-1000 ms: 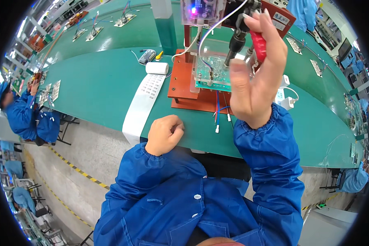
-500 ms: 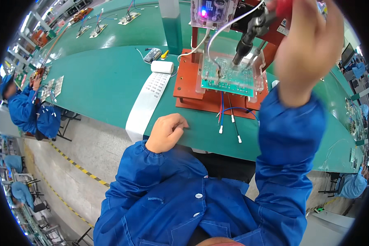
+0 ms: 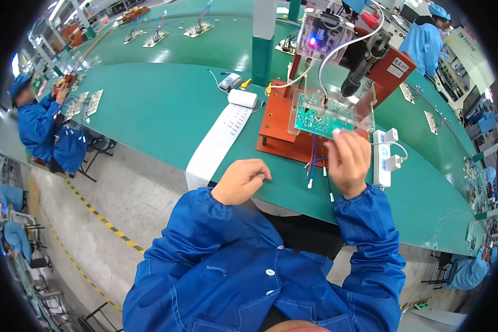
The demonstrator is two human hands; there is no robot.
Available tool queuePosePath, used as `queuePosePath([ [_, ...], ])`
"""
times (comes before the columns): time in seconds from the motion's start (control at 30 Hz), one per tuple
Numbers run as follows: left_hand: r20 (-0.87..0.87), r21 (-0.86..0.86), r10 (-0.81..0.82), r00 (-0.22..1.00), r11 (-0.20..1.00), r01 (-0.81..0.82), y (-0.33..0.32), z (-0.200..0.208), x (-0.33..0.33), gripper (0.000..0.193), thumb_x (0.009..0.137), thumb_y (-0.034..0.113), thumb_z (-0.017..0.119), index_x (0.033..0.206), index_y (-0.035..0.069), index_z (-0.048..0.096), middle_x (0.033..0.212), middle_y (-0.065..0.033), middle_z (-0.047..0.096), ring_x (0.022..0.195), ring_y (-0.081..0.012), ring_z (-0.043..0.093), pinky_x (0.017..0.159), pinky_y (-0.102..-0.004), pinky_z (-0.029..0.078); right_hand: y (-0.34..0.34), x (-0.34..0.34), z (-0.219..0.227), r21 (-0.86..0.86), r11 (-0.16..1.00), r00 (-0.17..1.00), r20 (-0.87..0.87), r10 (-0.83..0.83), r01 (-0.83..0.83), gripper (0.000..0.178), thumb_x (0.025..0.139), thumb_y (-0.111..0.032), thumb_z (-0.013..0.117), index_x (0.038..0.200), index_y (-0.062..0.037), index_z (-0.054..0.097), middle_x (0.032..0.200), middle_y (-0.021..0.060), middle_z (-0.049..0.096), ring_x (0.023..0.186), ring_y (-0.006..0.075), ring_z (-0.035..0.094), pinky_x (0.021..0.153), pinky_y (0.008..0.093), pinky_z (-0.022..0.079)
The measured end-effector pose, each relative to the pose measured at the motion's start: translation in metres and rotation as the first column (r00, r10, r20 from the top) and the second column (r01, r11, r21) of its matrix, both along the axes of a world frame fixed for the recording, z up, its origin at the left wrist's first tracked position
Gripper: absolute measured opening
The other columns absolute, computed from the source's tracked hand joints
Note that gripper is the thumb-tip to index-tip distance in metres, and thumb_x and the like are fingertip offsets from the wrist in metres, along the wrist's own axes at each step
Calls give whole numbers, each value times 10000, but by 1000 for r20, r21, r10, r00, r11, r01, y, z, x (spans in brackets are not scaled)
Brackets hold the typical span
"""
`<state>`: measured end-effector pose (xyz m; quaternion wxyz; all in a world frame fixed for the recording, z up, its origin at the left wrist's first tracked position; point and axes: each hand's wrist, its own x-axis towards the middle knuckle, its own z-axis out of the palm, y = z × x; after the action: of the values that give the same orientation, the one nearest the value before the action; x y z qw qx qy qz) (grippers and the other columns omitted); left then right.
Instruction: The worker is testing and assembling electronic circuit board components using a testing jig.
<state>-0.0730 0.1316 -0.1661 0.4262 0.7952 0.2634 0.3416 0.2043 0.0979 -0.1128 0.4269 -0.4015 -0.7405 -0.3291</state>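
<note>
Left hand (image 3: 242, 181): half curled above the table's near edge, thumb close to the index finger; the palm side is hidden, so I cannot tell whether it holds anything.
Right hand (image 3: 348, 163): fingers bent together, fingertips at the front right part of the circuit board; I cannot tell whether they grip it or only touch.
Circuit board (image 3: 317, 123): green, on the red fixture (image 3: 278, 119), partly under a clear plate (image 3: 337, 83); its long axis runs left to right, right end slightly nearer the person, one long edge facing the person.
Loose wires (image 3: 314, 157): red, blue and black, hanging from the fixture's front toward the near edge.
Clamp lever (image 3: 359, 72): black, slanting up to the right above the plate.
Paper strip (image 3: 218, 145): unrolled left of the fixture, running over the near edge.
Power strip (image 3: 380, 160): white, just right of the right hand, plugs fitted.
Table (image 3: 144, 119): green, its near edge curved by the lens; an open stretch lies left of the paper, a narrower one between fixture and near edge.
Room: grey floor (image 3: 110, 191) with yellow-black tape (image 3: 102, 221); a seated co-worker (image 3: 36, 124) far left.
</note>
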Motion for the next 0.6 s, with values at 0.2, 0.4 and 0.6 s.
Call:
queuePosePath([
  [0.2,-8,-49,42,999,998,-43,-4,-1,-2,127,867,33,532,859,-24,646,757,-73,606,623,-136,506,569,-288,389,10,12,8,62,995,997,-33,76,-74,307,765,139,719,1049,27,684,908,140,709,806,326,669,738,415,539],
  [0.4,214,-80,205,955,978,-192,-22,-3,-5,645,786,38,671,1404,12,489,1248,-167,601,946,-266,639,790,-340,507,-50,-9,51,-301,896,836,-534,125,-327,419,837,111,701,1238,24,619,870,109,697,791,151,636,718,251,487],
  [0.6,-77,432,-28,997,900,59,-26,18,6,1113,602,175,881,1542,7,309,1563,-210,372,1479,-432,306,1183,-514,317,-58,8,34,-633,201,512,-742,-433,-747,515,843,49,681,1344,0,574,879,77,710,820,101,645,747,224,494],
])
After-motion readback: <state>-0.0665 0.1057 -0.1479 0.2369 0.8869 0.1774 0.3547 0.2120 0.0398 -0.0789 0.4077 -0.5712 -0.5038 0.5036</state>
